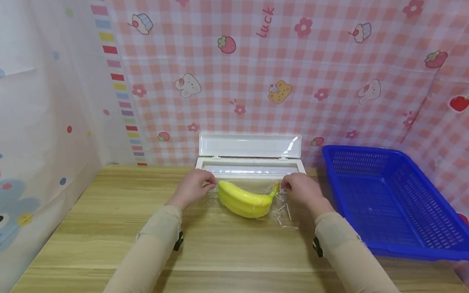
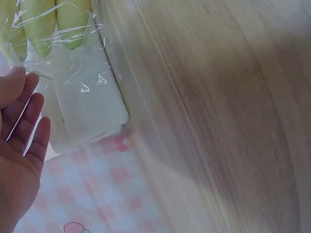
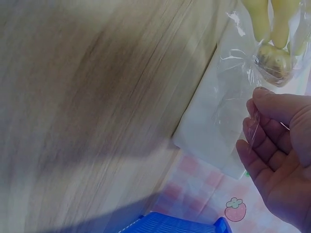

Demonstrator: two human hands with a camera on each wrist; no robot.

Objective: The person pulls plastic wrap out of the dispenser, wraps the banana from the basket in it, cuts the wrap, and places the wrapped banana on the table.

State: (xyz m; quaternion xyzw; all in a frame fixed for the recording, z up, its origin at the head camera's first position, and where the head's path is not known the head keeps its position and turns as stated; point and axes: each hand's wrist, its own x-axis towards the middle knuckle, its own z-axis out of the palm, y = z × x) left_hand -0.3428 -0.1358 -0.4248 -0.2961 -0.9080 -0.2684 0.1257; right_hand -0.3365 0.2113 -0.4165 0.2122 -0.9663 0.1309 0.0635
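Note:
A bunch of yellow bananas (image 1: 243,202), wrapped in clear cling film (image 1: 286,216), is between my two hands in the head view. With thumb and forefinger, my left hand (image 1: 190,188) pinches the film beyond the bananas' tips (image 2: 73,36); its other fingers are loosely spread. My right hand (image 1: 305,192) pinches the film beside the brown stem end (image 3: 274,63), and a loose strip of film hangs from its fingers. Just behind stands a white cling film dispenser (image 1: 199,163) with its clear lid (image 1: 251,145) raised.
At the right, a blue plastic basket (image 1: 378,193) stands on the wooden table (image 1: 226,268), close to my right forearm. A pink checked cloth (image 1: 239,74) hangs behind the table, and a white patterned cloth (image 1: 34,96) hangs on the left.

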